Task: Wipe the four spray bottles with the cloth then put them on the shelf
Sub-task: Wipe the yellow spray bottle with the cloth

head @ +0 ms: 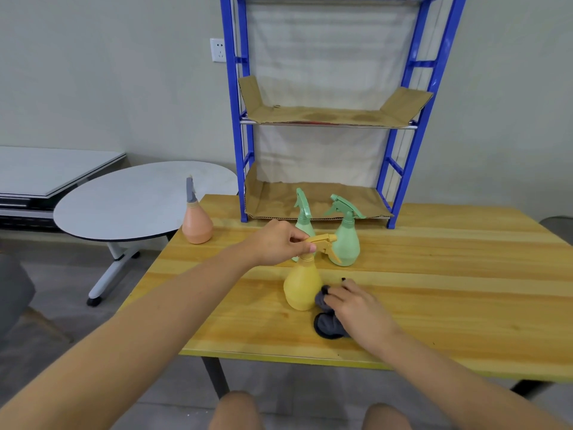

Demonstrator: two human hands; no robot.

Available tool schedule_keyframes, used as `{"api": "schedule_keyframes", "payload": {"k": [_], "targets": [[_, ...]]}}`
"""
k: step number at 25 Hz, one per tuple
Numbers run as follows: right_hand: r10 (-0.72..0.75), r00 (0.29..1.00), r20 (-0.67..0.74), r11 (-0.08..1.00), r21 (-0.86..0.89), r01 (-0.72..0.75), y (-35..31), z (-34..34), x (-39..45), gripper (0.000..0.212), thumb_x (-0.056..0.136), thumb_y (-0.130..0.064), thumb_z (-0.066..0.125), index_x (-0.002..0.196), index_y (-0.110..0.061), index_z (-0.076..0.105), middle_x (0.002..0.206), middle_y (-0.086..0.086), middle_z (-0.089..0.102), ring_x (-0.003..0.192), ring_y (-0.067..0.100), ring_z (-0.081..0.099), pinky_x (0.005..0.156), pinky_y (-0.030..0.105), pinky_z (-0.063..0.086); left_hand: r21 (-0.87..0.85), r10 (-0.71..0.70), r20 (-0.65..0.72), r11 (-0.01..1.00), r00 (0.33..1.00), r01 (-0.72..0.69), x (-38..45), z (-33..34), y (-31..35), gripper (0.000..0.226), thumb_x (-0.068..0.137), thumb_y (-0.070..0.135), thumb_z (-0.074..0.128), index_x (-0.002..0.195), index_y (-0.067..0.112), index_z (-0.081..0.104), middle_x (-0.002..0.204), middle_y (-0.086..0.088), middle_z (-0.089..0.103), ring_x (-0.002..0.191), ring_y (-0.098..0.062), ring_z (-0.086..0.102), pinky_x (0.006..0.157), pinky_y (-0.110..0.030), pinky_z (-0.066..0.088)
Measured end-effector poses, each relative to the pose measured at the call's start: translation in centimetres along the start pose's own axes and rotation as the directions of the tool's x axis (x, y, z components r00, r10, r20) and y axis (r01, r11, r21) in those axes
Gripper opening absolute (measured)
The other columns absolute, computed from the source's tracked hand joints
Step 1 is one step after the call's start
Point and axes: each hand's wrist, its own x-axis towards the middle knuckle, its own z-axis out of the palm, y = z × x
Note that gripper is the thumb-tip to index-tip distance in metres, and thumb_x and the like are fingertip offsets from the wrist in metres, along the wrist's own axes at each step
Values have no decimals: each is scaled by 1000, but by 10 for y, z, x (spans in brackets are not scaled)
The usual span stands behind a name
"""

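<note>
You have four bottles on the worktop (434, 293): one yellow bottle (302, 287), two green bottles (345, 240) behind it, one orange bottle (197, 223) near the left edge. Your left hand (279, 243) pinches the yellow bottle's sprayer; your right hand (356, 305) presses one grey cloth (325, 327) against its base. The shelf (319, 200) stands at the far edge.

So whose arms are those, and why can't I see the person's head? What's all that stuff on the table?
The camera sits on the person's head and looks down, so you see only their arms and knees. The left hand grips the top of a yellow spray bottle. The right hand presses a dark grey cloth against the bottle's side to wipe it. All this stands on a wooden table. Behind are two green spray bottles and, further left, an orange one. The blue shelf at the back has cardboard on it but no bottles yet.
</note>
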Motion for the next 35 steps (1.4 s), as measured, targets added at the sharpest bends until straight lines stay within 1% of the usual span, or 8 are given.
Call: {"api": "schedule_keyframes", "payload": {"k": [4, 8, 12, 17, 22, 27, 33, 35], "targets": [[-1, 979, -205, 997, 72, 16, -5, -17, 19, 24, 86, -6, 59, 108, -13, 68, 111, -1, 63, 93, 22, 55, 81, 32, 50, 9, -6, -8, 1000, 1000, 6, 3, 2, 3, 50, 93, 55, 61, 85, 7, 71, 85, -19, 69, 71, -26, 61, 62, -30, 43], [-280, 960, 2, 960, 29, 280, -35, 11, -4, 15, 86, -5, 61, 98, -15, 58, 100, -3, 55, 90, 20, 45, 74, 33, 52, -2, -24, -23, 1000, 999, 24, 3, 4, 3, 49, 94, 54, 61, 90, 7, 73, 85, -19, 69, 63, -15, 53, 59, -27, 40], [-108, 980, -169, 984, 121, 129, -28, -10, 19, 30, 83, -5, 65, 112, -15, 66, 121, -5, 60, 99, 19, 52, 76, 27, 51, -6, -8, -34, 1000, 999, 8, 3, 4, 4, 49, 94, 53, 61, 85, 6, 72, 81, -20, 67, 62, -11, 49, 59, -28, 39], [-264, 961, -76, 960, 75, 270, -41, 0, 6, 26, 79, -7, 73, 100, -20, 66, 107, -9, 61, 95, 15, 47, 75, 25, 49, -6, 13, -60, 1000, 998, -14, -5, 6, 5, 49, 95, 56, 59, 83, 10, 71, 65, -8, 57, 59, -11, 45, 57, -31, 35], [135, 921, -364, 957, 287, -27, -20, -39, 21, 32, 80, 0, 74, 110, -11, 70, 122, 0, 62, 105, 22, 59, 83, 31, 54, -279, -103, -69, 957, 992, 80, -12, 12, -3, 69, 90, 76, 45, 99, 15, 75, 91, -5, 73, 84, -11, 66, 88, -41, 57], [377, 796, -475, 913, 335, -232, -5, -45, 38, 35, 75, 5, 76, 108, -7, 72, 118, 4, 63, 106, 23, 57, 86, 32, 52, -641, -163, 25, 754, 986, 141, -15, 19, -1, 30, 102, 28, 58, 115, 7, 76, 118, -3, 75, 110, -16, 70, 101, -36, 55], [85, 896, -435, 988, 151, -21, -34, -35, 38, 32, 73, 7, 75, 102, -7, 72, 114, 6, 64, 97, 25, 59, 82, 31, 54, -680, -140, 3, 726, 990, 105, -21, 20, 0, 33, 103, 26, 57, 104, -2, 75, 110, -11, 76, 109, -21, 71, 99, -33, 56], [203, 863, -462, 972, 205, -119, -18, -41, 43, 30, 76, 6, 74, 104, -6, 72, 115, 6, 64, 100, 26, 60, 80, 34, 55, -689, -142, -3, 718, 990, 101, -21, 22, 0, 37, 102, 26, 58, 106, -8, 72, 115, -18, 74, 109, -20, 70, 98, -34, 57]]}}
